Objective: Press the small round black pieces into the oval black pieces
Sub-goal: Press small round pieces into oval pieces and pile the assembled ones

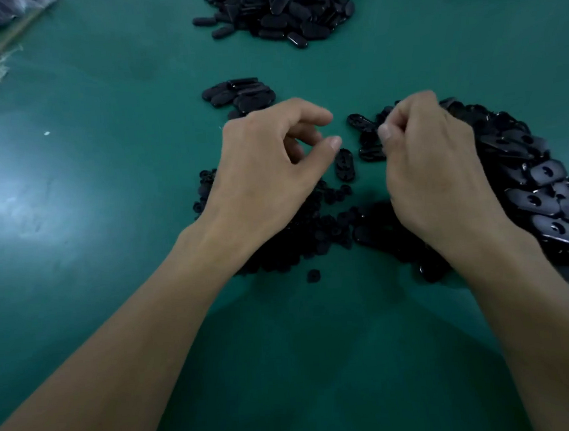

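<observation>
The left grip (272, 171) hovers over the heap of round pieces (312, 237), thumb and forefinger parted, nothing visible between them. The right grip (434, 174) curls into the oval pieces (531, 180) toward the counter's (102, 197) right edge; we cannot tell whether it holds one. We should seat each round piece squarely, then press. Room for moving lies toward the left and near edges.

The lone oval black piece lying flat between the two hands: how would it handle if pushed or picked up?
The oval piece looks like thin, glossy moulded plastic, so it is probably stiff and light. Lying flat on the green mat, it would likely slide rather than roll. Its low profile may make lifting it by the edges fiddly.
</observation>
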Tool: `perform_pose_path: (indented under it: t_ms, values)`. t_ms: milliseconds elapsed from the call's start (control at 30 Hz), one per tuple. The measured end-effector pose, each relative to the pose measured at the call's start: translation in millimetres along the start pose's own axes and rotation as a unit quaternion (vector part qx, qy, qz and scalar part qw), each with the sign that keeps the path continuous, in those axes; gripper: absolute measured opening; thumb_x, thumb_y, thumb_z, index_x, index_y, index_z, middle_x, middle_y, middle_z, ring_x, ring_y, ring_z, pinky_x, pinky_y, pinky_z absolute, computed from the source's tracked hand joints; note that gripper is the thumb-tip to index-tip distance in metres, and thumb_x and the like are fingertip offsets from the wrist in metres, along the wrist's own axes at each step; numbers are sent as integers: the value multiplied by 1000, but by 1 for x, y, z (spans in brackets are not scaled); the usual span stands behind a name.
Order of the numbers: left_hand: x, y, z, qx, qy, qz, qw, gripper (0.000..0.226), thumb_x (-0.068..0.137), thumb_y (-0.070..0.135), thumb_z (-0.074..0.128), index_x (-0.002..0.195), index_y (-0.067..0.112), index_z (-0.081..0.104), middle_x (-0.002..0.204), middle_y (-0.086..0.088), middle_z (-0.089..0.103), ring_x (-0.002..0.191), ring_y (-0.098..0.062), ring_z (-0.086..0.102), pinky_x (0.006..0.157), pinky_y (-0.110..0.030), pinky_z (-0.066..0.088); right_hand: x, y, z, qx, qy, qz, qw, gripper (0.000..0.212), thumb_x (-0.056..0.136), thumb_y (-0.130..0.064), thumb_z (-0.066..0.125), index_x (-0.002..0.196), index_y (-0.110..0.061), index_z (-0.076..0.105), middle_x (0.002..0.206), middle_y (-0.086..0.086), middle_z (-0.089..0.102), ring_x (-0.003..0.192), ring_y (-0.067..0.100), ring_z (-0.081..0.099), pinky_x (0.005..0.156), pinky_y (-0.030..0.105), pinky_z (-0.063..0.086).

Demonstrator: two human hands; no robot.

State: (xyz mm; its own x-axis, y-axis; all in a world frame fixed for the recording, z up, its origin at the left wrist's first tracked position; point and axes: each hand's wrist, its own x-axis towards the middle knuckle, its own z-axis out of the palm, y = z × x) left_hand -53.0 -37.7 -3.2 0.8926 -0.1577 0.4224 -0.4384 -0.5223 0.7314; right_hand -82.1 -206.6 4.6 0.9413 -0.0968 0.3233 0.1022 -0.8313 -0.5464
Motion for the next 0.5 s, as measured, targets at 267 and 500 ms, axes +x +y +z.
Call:
perform_pose_path:
  t_ms: [267,500]
  values:
    - [-1,-2,4,-53,-46,10,998,15,89,19,77,104,19,76,85,13,75,76,-1,70,72,-15,53,-1,-9,7,168,13,-106,980,15,100,-12,56,98,-24,64,72,-10,65,67,11,63,58,16,47]
    - [3,-2,2,-140,-41,-40,989,14,83,23,82,81,31,70,72,11,73,64,-1,65,62,-16,48,5,-1,11,249,36,-74,965,12,95,-24,64,106,-30,64,90,-9,69,78,14,70,72,40,58]
